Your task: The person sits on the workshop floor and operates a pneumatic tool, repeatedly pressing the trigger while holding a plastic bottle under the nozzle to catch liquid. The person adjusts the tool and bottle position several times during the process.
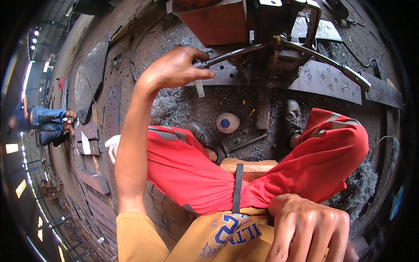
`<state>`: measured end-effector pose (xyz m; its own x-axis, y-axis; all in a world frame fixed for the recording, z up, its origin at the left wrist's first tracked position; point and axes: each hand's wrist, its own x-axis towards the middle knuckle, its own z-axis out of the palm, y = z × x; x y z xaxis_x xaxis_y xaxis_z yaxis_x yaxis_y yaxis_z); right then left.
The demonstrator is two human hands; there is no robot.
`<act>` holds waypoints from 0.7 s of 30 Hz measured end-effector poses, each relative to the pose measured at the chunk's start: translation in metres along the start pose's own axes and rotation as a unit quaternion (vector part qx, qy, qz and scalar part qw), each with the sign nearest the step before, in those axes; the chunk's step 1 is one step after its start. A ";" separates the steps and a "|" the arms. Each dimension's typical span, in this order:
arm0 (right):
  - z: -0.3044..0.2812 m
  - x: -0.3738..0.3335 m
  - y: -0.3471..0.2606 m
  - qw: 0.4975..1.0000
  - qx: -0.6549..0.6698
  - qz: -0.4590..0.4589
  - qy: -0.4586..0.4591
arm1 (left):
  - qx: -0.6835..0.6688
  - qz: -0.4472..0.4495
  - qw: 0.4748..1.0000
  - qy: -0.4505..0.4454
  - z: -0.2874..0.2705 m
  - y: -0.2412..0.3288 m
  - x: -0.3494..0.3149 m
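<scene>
My left hand (176, 67) is closed around the near end of a long metal lever (235, 53), thumb and fingers about its tip. The lever joins the hub of a drilling machine (214, 22) with a reddish-brown housing; a second lever arm (336, 65) slants away to the right. Below the machine lies a flat steel plate (327, 81) marked with rings. Close to my chest, my right hand (310, 227) hangs back-side up, its fingers loosely bent and slightly apart. It appears to hold nothing, though its fingertips are cut off by the lower edge.
Between my shoes stands a whitish container (228, 123) with a blue cap. A metal rod (248, 143) lies near a wooden block (253, 166) beneath me. Metal shavings (168, 107) litter the ground. Steel plates (94, 181) lie to the left, where other people (50, 120) are.
</scene>
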<state>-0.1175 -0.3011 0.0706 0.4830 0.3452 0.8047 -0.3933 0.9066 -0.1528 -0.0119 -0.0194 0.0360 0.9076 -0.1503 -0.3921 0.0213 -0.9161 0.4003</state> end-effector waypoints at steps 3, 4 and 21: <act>0.004 -0.005 -0.001 1.000 0.005 0.004 0.020 | -0.005 0.020 1.000 -0.007 0.001 -0.006 0.003; 0.003 -0.005 -0.001 1.000 0.005 0.006 0.016 | -0.016 0.015 1.000 -0.006 0.001 -0.006 0.003; 0.001 -0.010 0.003 0.999 0.016 -0.024 0.032 | -0.055 -0.020 0.998 -0.018 0.005 -0.004 0.002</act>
<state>-0.1246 -0.3018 0.0622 0.5504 0.3179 0.7720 -0.3931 0.9144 -0.0963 -0.0118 -0.0176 0.0291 0.8893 -0.1293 -0.4386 0.1049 -0.8759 0.4710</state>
